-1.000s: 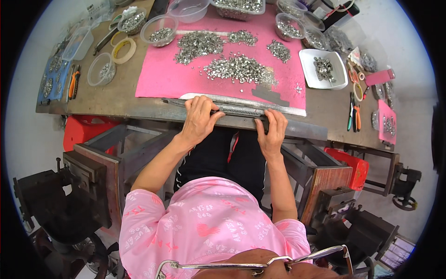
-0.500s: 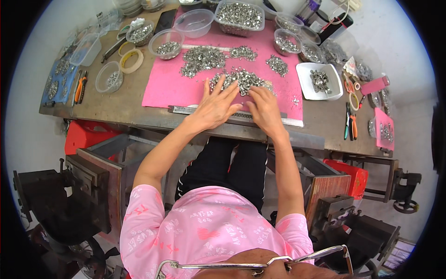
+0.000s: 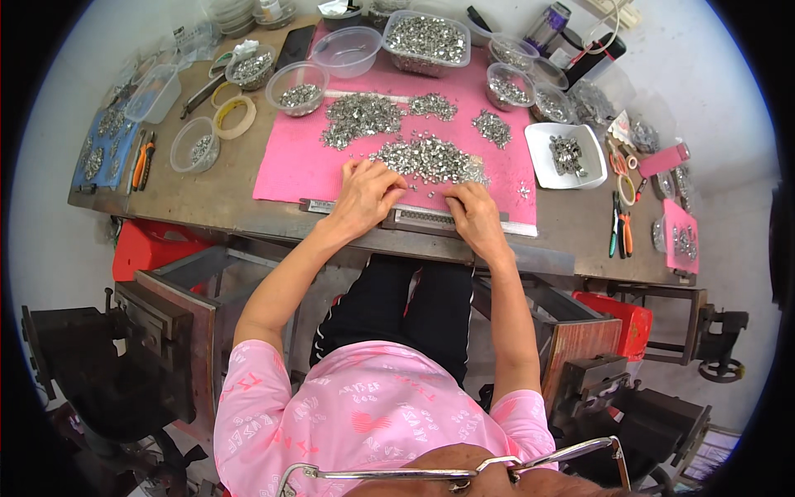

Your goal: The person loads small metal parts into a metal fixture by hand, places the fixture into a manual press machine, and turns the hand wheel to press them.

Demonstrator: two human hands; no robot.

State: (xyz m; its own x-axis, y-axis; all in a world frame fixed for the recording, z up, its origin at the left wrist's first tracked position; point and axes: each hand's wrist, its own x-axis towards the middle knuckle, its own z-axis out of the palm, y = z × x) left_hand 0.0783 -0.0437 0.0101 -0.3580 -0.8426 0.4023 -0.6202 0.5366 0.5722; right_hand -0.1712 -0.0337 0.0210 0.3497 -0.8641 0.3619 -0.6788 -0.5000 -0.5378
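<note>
A pile of small silvery metal pieces (image 3: pixel 431 157) lies on the pink mat (image 3: pixel 286 161) in front of me. At its near left edge, my left hand (image 3: pixel 364 197) rests with fingers curled and thumb drawn toward the index finger. My right hand (image 3: pixel 476 215) is at the near right edge, its fingers bent together over the mat. Anything in either pinch is too small or hidden to make out. Below the hands a long metal strip with a toothed-looking row (image 3: pixel 422 219) lies along the mat's front edge, close to both palms.
Farther back are more heaps of metal pieces (image 3: pixel 362 118) and a full clear tub (image 3: pixel 426 40). On the right stand a white dish (image 3: pixel 542 153) and orange-handled pliers (image 3: pixel 626 234). Tape rolls (image 3: pixel 235 118) and a clear cup (image 3: pixel 193 153) sit on the left. The workbench edge (image 3: pixel 273 224) is near.
Both hands have drawn back toward me from the near pile, and their spread fingers have curled in. The pile now shows more fully, spread wide.
</note>
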